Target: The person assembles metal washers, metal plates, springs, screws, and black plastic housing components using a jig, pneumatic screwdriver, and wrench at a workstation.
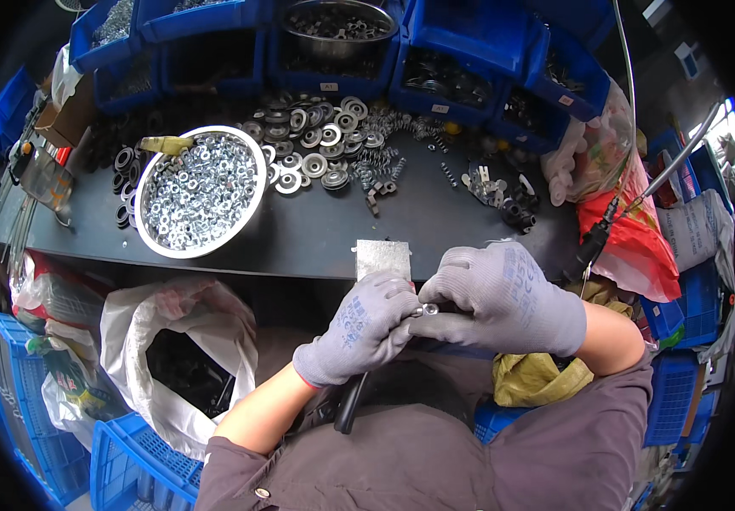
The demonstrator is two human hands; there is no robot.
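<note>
My left hand [360,327], in a grey knit glove, is closed in front of my body, near the table's front edge. A black handle [351,404] sticks out below it toward me; the rest of that part is hidden by the glove. My right hand [503,298], gloved alike, is closed with thumb and forefinger pinched on a small shiny nut [430,309], right at the left fingertips. Just beyond the left hand, a flat grey metal block [383,259] juts over the table edge. A white-rimmed bowl [257,200] full of nuts stands on the left of the table.
Round metal wheels [331,134], springs [382,162] and small fittings [486,185] lie loose on the dark table [325,234]. Blue bins [461,43] line the back. A cable tool [593,243] hangs at right. A white sack [129,341] stands open at lower left.
</note>
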